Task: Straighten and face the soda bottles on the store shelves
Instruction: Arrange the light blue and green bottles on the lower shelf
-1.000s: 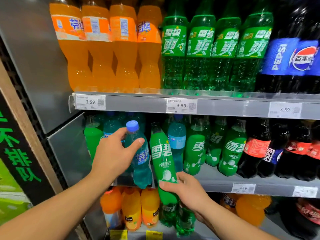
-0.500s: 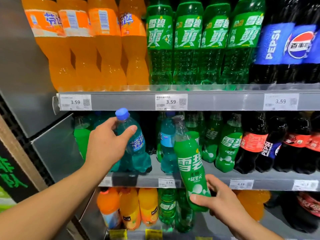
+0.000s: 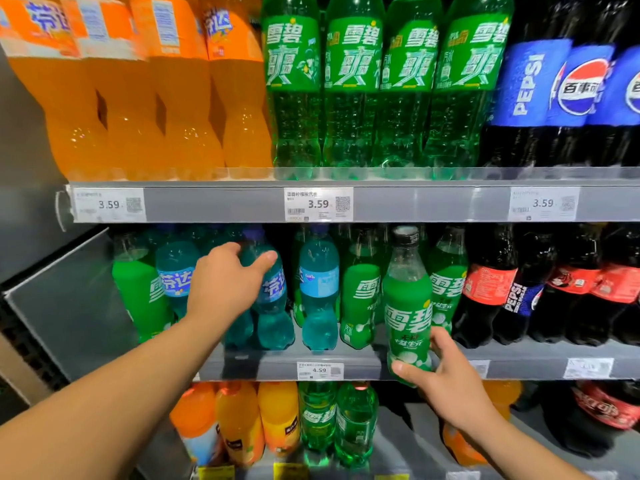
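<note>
facing step: judged about midway; two bottles are in hand and neither is squared into its row yet.
landmark: 4.59 price tag (image 3: 320, 370) on the lip of the middle shelf (image 3: 519, 355); every place below is told from it.
left hand (image 3: 221, 289): above and left of the tag; fingers and thumb curled round the shoulder of a teal-blue fanta bottle (image 3: 275, 306), thumb across its front.
teal-blue fanta bottle: above the tag, slightly left, standing near the shelf front; label turned partly aside, probably why it is gripped high, where a twist comes easily.
right hand (image 3: 450, 386): right of the tag, level with it; thumb and fingers wrapped round the foot of a green sprite bottle (image 3: 408, 306).
green sprite bottle: above and right of the tag, upright, label forward, its foot in front of the shelf lip, not standing on it; held low, likely so it can slide in among the sprite row (image 3: 360, 299).
hidden: right fingertips behind the bottle; back rows in shadow; whether a gap waits for the sprite cannot be told.
cut off: large orange bottles (image 3: 138, 98) far above the tag lose their necks at the frame top; cola bottles (image 3: 485, 289) to the right run out of frame.
hard to make out: small print on the tags; the orange labels are smeared.
</note>
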